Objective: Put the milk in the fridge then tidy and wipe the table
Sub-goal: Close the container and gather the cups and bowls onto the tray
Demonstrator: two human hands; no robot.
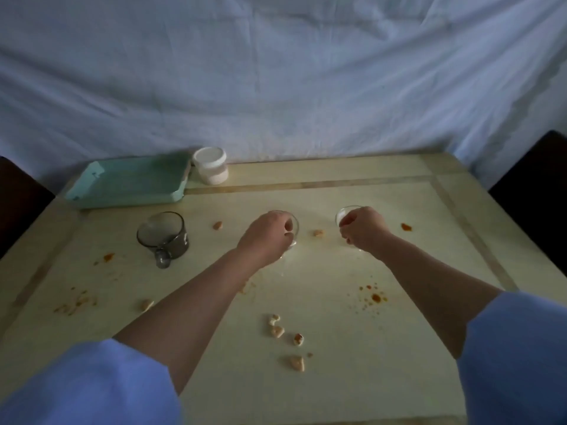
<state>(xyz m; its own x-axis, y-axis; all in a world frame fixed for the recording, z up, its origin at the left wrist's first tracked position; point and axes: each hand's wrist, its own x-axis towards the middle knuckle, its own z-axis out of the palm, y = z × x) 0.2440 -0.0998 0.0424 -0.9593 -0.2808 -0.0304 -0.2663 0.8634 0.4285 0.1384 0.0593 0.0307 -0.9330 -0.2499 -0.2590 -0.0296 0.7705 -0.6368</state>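
Crumb-strewn table (322, 191): left hand (267, 233) and right hand (363, 227) each clasp 1 small glass right of the mug (162, 234); milky residue could spill if tipped. No milk container identifiable.

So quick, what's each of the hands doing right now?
Left hand: closed around a small clear glass on the table.
Right hand: closed around another small clear glass.
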